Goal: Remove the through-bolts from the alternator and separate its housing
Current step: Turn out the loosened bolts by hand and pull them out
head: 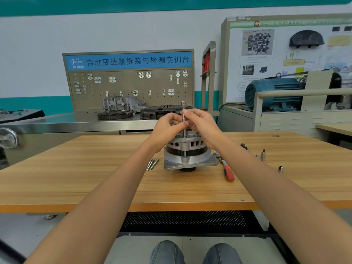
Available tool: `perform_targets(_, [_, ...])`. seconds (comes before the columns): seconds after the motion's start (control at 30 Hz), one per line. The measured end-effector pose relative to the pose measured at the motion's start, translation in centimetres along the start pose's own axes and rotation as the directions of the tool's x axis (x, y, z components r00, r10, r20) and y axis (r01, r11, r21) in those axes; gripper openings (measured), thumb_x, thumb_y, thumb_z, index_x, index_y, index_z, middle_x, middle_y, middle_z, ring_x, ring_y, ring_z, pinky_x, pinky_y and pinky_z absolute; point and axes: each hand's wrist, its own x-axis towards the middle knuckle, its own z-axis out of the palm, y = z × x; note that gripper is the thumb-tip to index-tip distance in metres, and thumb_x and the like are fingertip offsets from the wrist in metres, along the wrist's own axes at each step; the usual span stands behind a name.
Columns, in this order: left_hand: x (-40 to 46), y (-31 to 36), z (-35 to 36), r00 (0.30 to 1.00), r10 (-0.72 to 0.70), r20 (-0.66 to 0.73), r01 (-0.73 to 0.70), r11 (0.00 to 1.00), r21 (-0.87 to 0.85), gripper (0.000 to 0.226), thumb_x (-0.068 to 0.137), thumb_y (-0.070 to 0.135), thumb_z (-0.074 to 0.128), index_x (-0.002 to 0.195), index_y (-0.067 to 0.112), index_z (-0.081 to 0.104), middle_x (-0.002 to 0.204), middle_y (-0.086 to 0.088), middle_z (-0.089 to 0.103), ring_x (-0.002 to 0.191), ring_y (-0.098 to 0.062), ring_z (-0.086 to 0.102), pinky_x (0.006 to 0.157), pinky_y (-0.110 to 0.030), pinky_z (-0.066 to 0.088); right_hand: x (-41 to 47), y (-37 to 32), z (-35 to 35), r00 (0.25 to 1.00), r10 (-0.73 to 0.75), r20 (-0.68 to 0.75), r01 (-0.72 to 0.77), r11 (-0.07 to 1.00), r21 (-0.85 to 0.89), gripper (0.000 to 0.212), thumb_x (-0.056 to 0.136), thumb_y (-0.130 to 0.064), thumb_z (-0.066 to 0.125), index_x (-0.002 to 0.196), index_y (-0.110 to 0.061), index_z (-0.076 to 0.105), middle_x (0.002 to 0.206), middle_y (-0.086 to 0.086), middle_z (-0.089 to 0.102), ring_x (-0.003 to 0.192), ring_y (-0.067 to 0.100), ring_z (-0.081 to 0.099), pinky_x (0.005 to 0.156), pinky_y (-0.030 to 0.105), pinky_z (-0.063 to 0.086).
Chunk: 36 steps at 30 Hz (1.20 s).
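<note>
head view: at the centre of the frame an alternator (187, 153) is standing pulley-down on a wooden workbench (80, 180), and a person is working a slim extension bar with a socket (183, 119) that is rising vertically from the top of the housing. the left hand (168, 124) is pinching the lower part of the bar with curled fingers, while the right hand (200, 121) is gripping it higher up between thumb and fingertips, both hands meeting just above the alternator. the bar's long axis is running straight up and down, in line with a through-bolt (185, 154) showing as a thin shaft down the front of the housing, so any lift would likely need to follow that same vertical line. the two hands are about equally near the tool, the right slightly higher. two removed through-bolts (152, 164) are lying side by side just left of the alternator base, suggesting the job is partly done and the housing halves are not yet parted. a red-handled ratchet (227, 169) is resting to the right of the base, and small sockets (262, 156) are standing further right. a pegboard training stand (129, 80) is filling the upper middle of the frame.
</note>
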Motion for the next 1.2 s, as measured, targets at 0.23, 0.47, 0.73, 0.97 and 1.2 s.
perform_targets(0.23, [-0.01, 0.10, 0.06, 0.999, -0.027, 0.018, 0.027, 0.999, -0.020, 0.003, 0.092, 0.016, 0.059, 0.092, 0.019, 0.061, 0.097, -0.008, 0.068, 0.090, -0.016, 0.065, 0.086, -0.030, 0.053, 0.09, 0.02, -0.07, 1.000, -0.017, 0.003, 0.017, 1.000, -0.002, 0.011, 0.094, -0.023, 0.057, 0.100, -0.016, 0.062, 0.098, 0.004, 0.066, 0.101, 0.021, 0.063, 0.090, 0.030, 0.053])
perform_targets(0.47, [-0.11, 0.14, 0.02, 1.000, -0.008, 0.003, 0.008, 1.000, 0.015, 0.008, 0.089, 0.022, 0.065, 0.088, 0.021, 0.058, 0.081, 0.004, 0.061, 0.075, -0.007, 0.058, 0.069, -0.018, 0.048, -0.02, 0.04, 0.05, 1.000, -0.020, 0.010, 0.020, 0.999, -0.029, 0.012, 0.096, -0.022, 0.052, 0.096, -0.024, 0.063, 0.106, 0.003, 0.066, 0.105, 0.018, 0.062, 0.093, 0.033, 0.051])
perform_targets(0.73, [-0.29, 0.35, 0.20, 1.000, -0.009, -0.003, 0.009, 1.000, 0.025, 0.006, 0.091, 0.022, 0.063, 0.093, 0.018, 0.059, 0.088, 0.000, 0.063, 0.085, -0.013, 0.060, 0.083, -0.030, 0.051, 0.03, 0.09, 0.05, 1.000, -0.016, -0.019, 0.015, 0.999, -0.046, 0.014, 0.091, -0.029, 0.061, 0.100, -0.019, 0.062, 0.103, 0.002, 0.065, 0.103, 0.018, 0.062, 0.095, 0.038, 0.051])
perform_targets(0.97, [-0.20, 0.33, 0.15, 1.000, -0.026, 0.004, 0.026, 0.999, 0.019, 0.006, 0.092, 0.020, 0.060, 0.097, 0.016, 0.061, 0.092, -0.001, 0.065, 0.087, -0.012, 0.061, 0.078, -0.023, 0.051, -0.11, -0.03, 0.02, 0.999, -0.037, 0.008, 0.037, 0.999, -0.028, 0.004, 0.094, -0.022, 0.057, 0.095, -0.023, 0.061, 0.099, 0.003, 0.065, 0.103, 0.023, 0.062, 0.093, 0.035, 0.052])
perform_targets(1.2, [-0.36, 0.46, 0.07, 0.999, -0.026, 0.020, 0.026, 1.000, 0.016, 0.012, 0.094, 0.015, 0.057, 0.104, 0.011, 0.062, 0.101, -0.010, 0.067, 0.093, -0.017, 0.063, 0.085, -0.029, 0.052, -0.09, 0.02, -0.01, 1.000, -0.028, 0.006, 0.028, 0.999, -0.043, 0.012, 0.094, -0.024, 0.056, 0.104, -0.020, 0.062, 0.104, 0.004, 0.066, 0.104, 0.020, 0.062, 0.095, 0.036, 0.051])
